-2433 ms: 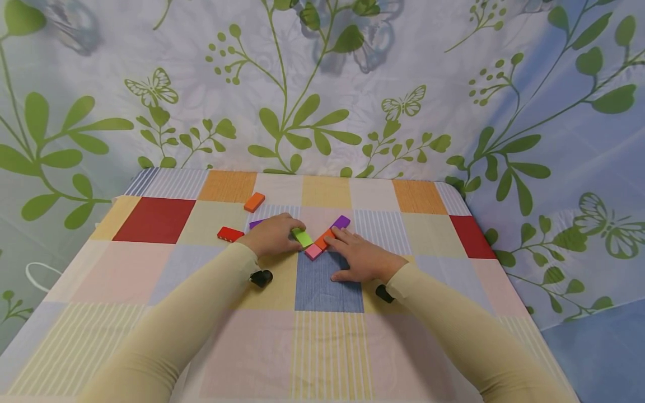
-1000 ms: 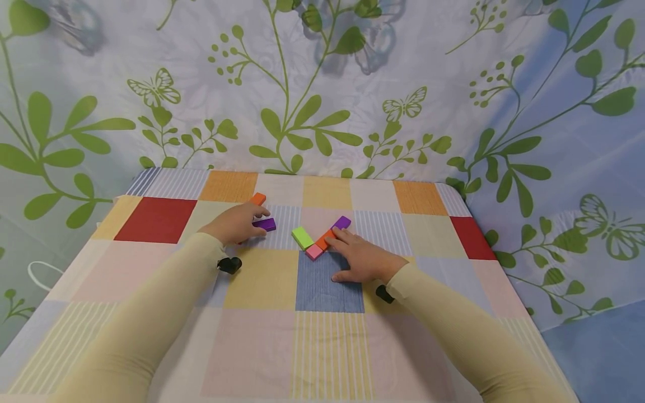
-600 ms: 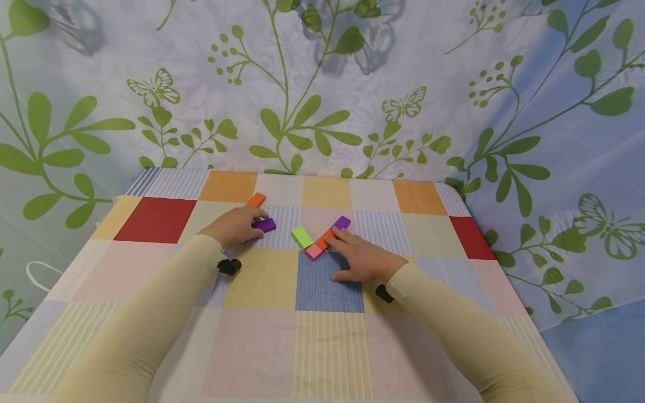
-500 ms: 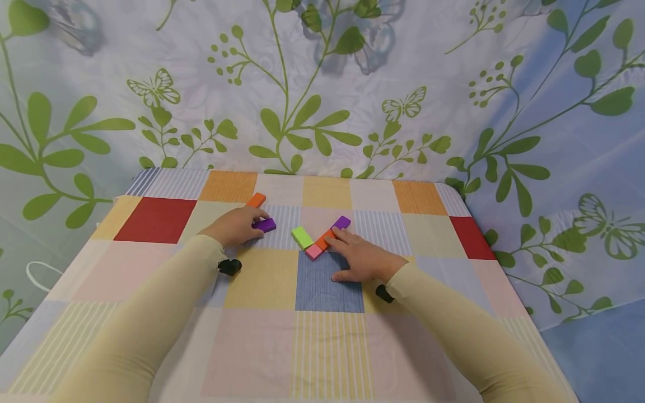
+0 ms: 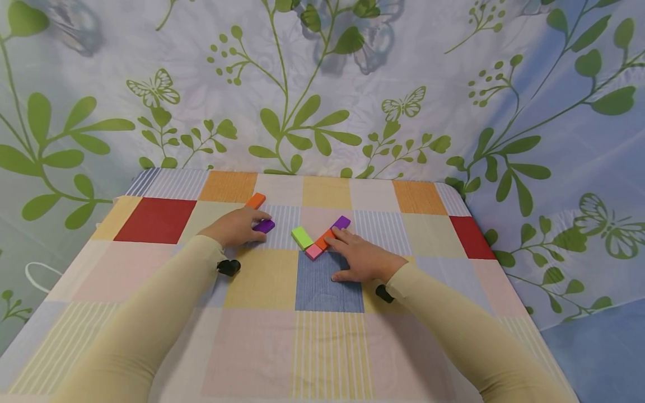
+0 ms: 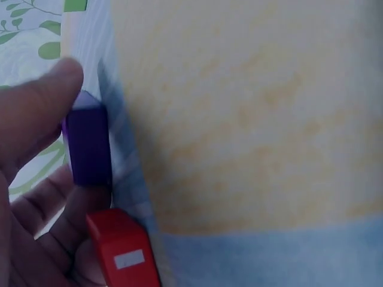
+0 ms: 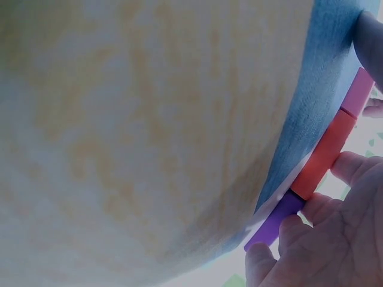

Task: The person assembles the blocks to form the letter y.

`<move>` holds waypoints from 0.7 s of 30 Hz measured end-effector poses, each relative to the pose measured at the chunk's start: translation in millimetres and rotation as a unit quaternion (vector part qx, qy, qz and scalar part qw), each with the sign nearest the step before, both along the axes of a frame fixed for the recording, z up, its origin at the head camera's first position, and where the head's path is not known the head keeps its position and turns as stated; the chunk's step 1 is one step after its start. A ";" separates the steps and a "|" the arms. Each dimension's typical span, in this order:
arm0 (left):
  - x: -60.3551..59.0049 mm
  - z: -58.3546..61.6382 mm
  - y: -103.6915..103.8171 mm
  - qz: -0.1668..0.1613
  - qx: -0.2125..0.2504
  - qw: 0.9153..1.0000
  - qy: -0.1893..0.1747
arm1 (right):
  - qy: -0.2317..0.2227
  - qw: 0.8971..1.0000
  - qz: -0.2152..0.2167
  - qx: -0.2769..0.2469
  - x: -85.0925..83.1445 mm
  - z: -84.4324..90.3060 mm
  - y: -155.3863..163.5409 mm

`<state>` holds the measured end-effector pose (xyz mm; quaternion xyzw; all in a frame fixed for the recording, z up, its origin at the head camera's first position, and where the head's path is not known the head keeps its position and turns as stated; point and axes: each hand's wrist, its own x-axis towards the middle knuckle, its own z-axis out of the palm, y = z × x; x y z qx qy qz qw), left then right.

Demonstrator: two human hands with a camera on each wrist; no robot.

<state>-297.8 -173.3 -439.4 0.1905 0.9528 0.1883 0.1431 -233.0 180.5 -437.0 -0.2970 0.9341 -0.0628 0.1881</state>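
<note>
My left hand (image 5: 258,223) pinches a purple block (image 5: 265,226) between thumb and fingers on the checked tablecloth (image 5: 327,347). The left wrist view shows that purple block (image 6: 88,146) under my thumb (image 6: 42,113), with a red block (image 6: 122,248) beside my fingers. My right hand (image 5: 336,242) lies flat, its straight fingertips against a diagonal row of a pink block (image 5: 313,252), an orange block (image 5: 324,239) and a second purple block (image 5: 342,222). The right wrist view shows the same pink block (image 7: 359,92), orange block (image 7: 326,155) and purple block (image 7: 275,227). A green block (image 5: 302,237) lies just left of the row.
Another orange block (image 5: 255,200) lies behind my left hand. A leaf-patterned curtain (image 5: 322,84) hangs right behind the table's far edge and down its right side. The table's left and right edges drop away.
My left hand let go of the green block and moved left to the purple block, which it now pinches. The right hand and the diagonal row have not moved.
</note>
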 end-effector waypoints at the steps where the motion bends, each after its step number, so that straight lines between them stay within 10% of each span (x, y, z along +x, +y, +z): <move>1: 0.4 0.3 -0.4 0.000 0.003 1.000 -0.004 | 0.000 1.000 -0.001 0.002 0.0 -0.2 0.0; 21: 3.0 5.8 -5.0 -0.013 0.028 0.998 -0.047 | 0.009 1.000 0.005 -0.006 0.0 -0.9 -0.4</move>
